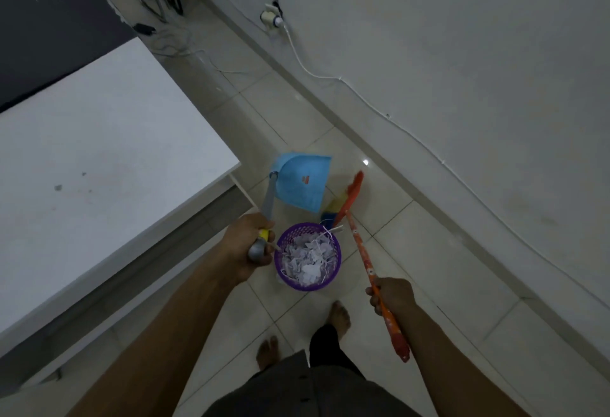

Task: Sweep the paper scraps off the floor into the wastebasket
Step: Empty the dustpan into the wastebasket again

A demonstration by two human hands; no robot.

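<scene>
Wastebasket: one, purple, perforated wall, standing on the tiled floor just right of the left hand and up-left of the right hand.

Paper scraps: one heap of white shreds, too many to count, filling the wastebasket; a few strips hang over its rim.

Dustpan: one, light blue, on a long grey handle with a yellow grip. The pan lies beyond the left hand, past the wastebasket. It bears a small red mark, too small to read.

Broom: one, with an orange patterned handle. Its orange, yellow and blue head lies beyond the right hand, just beside the dustpan.

Left hand: arm extended forward, fingers wrapped around the dustpan's grip, grasping it.

Right hand: arm extended forward, fingers curled round the broom handle near its upper end, grasping it.

Desk: one, white top, left of the left hand.

Bare feet: two, on the floor nearer than both hands.

Wall socket: one, with a white cable trailing along the wall, well beyond both hands.
</scene>
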